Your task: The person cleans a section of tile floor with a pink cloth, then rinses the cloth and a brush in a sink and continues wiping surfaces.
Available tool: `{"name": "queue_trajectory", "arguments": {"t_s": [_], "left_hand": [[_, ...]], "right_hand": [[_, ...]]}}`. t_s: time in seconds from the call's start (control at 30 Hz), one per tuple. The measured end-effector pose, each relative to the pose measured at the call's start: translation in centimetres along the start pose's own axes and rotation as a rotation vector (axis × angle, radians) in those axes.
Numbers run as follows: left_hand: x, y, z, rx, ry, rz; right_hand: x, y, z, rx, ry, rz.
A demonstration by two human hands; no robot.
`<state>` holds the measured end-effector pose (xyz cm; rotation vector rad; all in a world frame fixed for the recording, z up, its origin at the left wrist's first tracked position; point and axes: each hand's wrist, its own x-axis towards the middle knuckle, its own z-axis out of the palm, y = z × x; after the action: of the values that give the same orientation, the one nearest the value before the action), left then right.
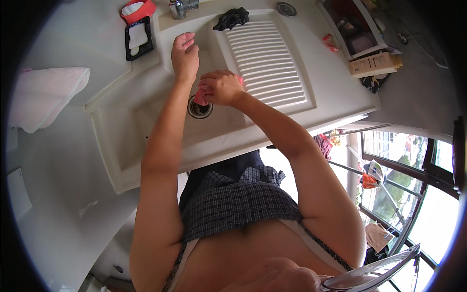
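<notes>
My right hand (223, 87) grips a pink cloth (203, 95), which bulges out on both sides of the fingers. It hangs over the basin of a white sink (124, 109), close to the metal drain (200, 109). Farther up, my left hand (185, 54) holds nothing, with its fingers loosely bent and apart. Just right of my right hand lies the ribbed washboard (266, 62) moulded into the sink. A crumpled black item (232, 19) rests at the top edge of that board.
A chrome faucet (178, 9) stands at the back. Soap in a black dish (138, 38) and a red bowl (138, 11) sit at back left. A pink towel (51, 96) hangs left. A storage box (352, 29), carton (374, 65) and drain cover (286, 9) are at right.
</notes>
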<state>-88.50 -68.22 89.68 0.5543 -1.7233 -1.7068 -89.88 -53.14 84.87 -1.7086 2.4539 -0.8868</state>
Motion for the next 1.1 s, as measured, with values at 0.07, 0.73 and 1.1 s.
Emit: {"name": "queue_trajectory", "arguments": {"t_s": [0.07, 0.73, 1.1], "left_hand": [[-0.9, 0.7, -1.9, -0.026, -0.037, -0.035], [-9.1, -1.7, -4.2, -0.131, -0.081, -0.229], [-7.6, -1.0, -4.9, -0.150, -0.087, -0.177]], "right_hand": [[-0.9, -1.0, -3.7, 0.365, 0.080, 0.218], [-6.5, -0.2, -3.7, -0.185, 0.272, 0.026], [-13.1, 3.2, -16.7, 0.145, 0.318, 0.072]]}}
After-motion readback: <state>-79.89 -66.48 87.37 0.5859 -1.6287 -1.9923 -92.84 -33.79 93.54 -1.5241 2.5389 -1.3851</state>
